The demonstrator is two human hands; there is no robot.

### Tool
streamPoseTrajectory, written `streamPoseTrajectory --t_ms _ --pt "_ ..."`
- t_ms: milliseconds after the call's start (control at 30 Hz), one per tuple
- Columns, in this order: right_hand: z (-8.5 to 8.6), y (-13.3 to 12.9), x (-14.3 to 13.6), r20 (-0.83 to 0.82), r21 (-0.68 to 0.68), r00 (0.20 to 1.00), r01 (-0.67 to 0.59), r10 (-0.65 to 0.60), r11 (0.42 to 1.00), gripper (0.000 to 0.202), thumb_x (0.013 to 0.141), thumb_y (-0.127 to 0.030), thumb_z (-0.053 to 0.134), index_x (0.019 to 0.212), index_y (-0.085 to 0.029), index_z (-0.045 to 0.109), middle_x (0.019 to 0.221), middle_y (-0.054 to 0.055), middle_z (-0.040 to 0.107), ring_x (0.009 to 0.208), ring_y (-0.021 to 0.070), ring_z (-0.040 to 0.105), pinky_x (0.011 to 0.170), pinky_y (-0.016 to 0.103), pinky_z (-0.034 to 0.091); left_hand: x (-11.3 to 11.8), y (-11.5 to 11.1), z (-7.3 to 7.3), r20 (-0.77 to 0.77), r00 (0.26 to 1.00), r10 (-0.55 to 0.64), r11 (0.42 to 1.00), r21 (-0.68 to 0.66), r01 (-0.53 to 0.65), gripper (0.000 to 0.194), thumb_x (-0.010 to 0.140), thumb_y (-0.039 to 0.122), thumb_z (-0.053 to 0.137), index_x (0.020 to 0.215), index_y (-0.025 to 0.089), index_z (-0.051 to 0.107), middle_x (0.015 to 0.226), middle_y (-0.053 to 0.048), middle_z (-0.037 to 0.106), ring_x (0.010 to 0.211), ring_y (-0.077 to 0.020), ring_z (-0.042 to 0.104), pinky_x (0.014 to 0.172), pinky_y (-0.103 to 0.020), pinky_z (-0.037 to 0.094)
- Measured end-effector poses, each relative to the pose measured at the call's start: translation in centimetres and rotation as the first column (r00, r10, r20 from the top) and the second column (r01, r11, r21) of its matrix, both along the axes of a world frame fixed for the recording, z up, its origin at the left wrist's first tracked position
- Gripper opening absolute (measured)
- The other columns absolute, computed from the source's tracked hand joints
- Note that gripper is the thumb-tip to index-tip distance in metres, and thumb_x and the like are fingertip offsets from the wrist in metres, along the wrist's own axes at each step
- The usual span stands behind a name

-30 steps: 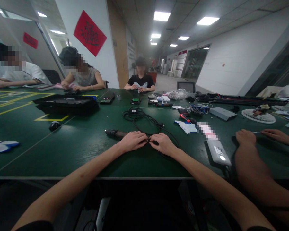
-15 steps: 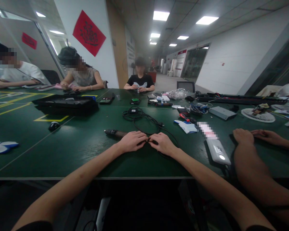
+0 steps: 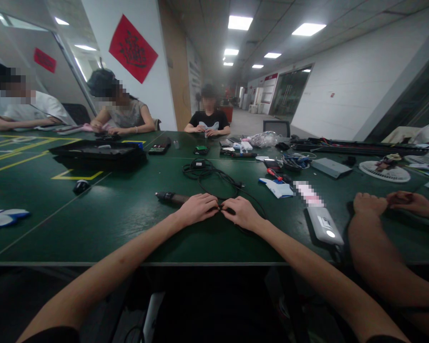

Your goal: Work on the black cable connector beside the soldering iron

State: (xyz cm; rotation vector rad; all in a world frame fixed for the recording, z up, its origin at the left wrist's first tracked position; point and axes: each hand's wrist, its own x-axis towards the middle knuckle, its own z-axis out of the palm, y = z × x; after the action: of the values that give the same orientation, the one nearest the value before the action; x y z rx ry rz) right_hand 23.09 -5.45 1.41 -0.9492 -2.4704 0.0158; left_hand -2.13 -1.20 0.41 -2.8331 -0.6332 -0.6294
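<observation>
Lying far left: a blue-and-white glove [image 3: 6,218] on the green table [image 3: 93,238], well apart from both hands.
Black tray: [image 3: 100,156] farther back, touched by neither hand.
Electric screwdriver: [image 3: 175,198] flat on the table in front of the person, chuck pointing left, its rear hidden under the left hand.
Left hand: [image 3: 200,208] fingers closed over the screwdriver's rear, fingertips nearly meeting the other hand's.
Fingertip gap: a small bright spot shows here — probably connector metal, though too small to tell whether the joint is made.
Power cord: [image 3: 231,181] looped just beyond the hands, a labelled adapter [image 3: 199,164] among its coils; the plug [image 3: 240,185] lies loose, so the mains side looks undone.
Right hand: [image 3: 241,212] fingers pinched on the cord's black end.
Tool-to-cord joint: both ends lined up — seating not shown as finished.
Far right: a blue-and-white cloth item [image 3: 280,189], a grey device [image 3: 323,226] and a co-worker's hands [image 3: 370,205], all clear of this work.
</observation>
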Motion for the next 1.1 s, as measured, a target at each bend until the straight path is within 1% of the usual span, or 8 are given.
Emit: streamPoseTrajectory --t_ms 167,267,433,600,733,900,1033,1100 --pt "0.04 -0.05 -0.03 -0.005 0.002 1.0 0.0 0.0 1.0 0.005 0.095 -0.02 0.067 0.101 -0.021 0.067 0.103 0.005 0.075 0.095 0.02 0.069 0.087 0.033 0.045 -0.03 -0.09 0.11 -0.001 0.999 -0.032 0.999 -0.014 0.032 0.025 0.102 0.037 0.055 0.121 0.023 0.062 0.122 -0.007 0.067 0.113 -0.0211 0.064 0.097 -0.035 0.052" --pt "0.07 -0.09 -0.03 -0.007 0.008 1.0 0.005 -0.005 1.0 0.006 0.095 -0.02 0.067 0.101 -0.021 0.067 0.103 0.005 0.075 0.095 0.0201 0.069 0.088 0.033 0.045 -0.06 -0.11 0.13 0.004 0.999 -0.052 0.999 -0.001 0.052 0.021 0.101 0.033 0.054 0.118 0.024 0.064 0.124 -0.007 0.067 0.113 -0.0201 0.064 0.098 -0.034 0.052" --pt "0.06 -0.06 0.0 -0.001 0.001 1.0 0.005 -0.005 1.0 0.008 0.095 -0.02 0.067 0.103 -0.021 0.067 0.104 0.005 0.075 0.095 0.02 0.069 0.087 0.033 0.045 -0.06 -0.15 0.14 0.018 1.0 -0.026 1.0 0.001 0.026 0.022 0.103 0.039 0.054 0.114 0.022 0.063 0.122 -0.008 0.067 0.111 -0.0211 0.064 0.097 -0.035 0.052" --pt "-0.09 0.04 0.01 -0.001 0.008 1.0 0.009 -0.009 1.0 0.006 0.095 -0.019 0.067 0.101 -0.022 0.067 0.104 0.005 0.075 0.095 0.0198 0.069 0.088 0.033 0.044 -0.03 -0.16 0.19 -0.003 0.999 -0.043 0.999 0.004 0.043 0.02 0.103 0.035 0.052 0.116 0.024 0.064 0.123 -0.006 0.067 0.111 -0.0198 0.065 0.098 -0.034 0.052" --pt "-0.13 0.05 0.0 -0.003 0.01 1.0 0.007 -0.007 1.0 0.005 0.095 -0.02 0.067 0.1 -0.021 0.067 0.104 0.005 0.075 0.096 0.0198 0.069 0.087 0.032 0.044 0.05 -0.21 0.22 0.006 1.0 -0.011 1.0 0.002 0.011 0.025 0.102 0.04 0.055 0.118 0.023 0.063 0.119 -0.008 0.067 0.108 -0.021 0.066 0.096 -0.035 0.053" --pt "-0.05 -0.06 -0.02 -0.004 0.01 1.0 0.012 -0.012 1.0 0.007 0.096 -0.019 0.067 0.102 -0.022 0.067 0.104 0.005 0.074 0.097 0.0203 0.068 0.088 0.033 0.045 0.05 -0.16 0.18 -0.028 0.999 -0.02 1.0 0.014 0.02 0.022 0.103 0.035 0.05 0.117 0.023 0.062 0.121 -0.007 0.067 0.107 -0.0201 0.066 0.094 -0.035 0.052" --pt "0.09 -0.12 -0.03 -0.002 0.005 1.0 0.008 -0.008 1.0 0.005 0.096 -0.02 0.067 0.101 -0.021 0.067 0.103 0.005 0.074 0.096 0.0203 0.069 0.088 0.033 0.045 -0.01 -0.19 0.24 -0.033 0.999 0.002 1.0 0.006 -0.001 0.024 0.103 0.04 0.053 0.117 0.022 0.06 0.118 -0.007 0.068 0.105 -0.0203 0.066 0.092 -0.034 0.051" --pt "0.13 -0.12 -0.02 0.001 0.0 1.0 0.005 -0.005 1.0 0.006 0.096 -0.02 0.067 0.101 -0.021 0.067 0.103 0.005 0.074 0.096 0.0205 0.068 0.088 0.033 0.045 -0.01 -0.26 0.3 -0.044 0.999 -0.013 1.0 0.007 0.013 0.024 0.102 0.037 0.053 0.12 0.023 0.059 0.121 -0.006 0.067 0.106 -0.02 0.066 0.093 -0.034 0.05"
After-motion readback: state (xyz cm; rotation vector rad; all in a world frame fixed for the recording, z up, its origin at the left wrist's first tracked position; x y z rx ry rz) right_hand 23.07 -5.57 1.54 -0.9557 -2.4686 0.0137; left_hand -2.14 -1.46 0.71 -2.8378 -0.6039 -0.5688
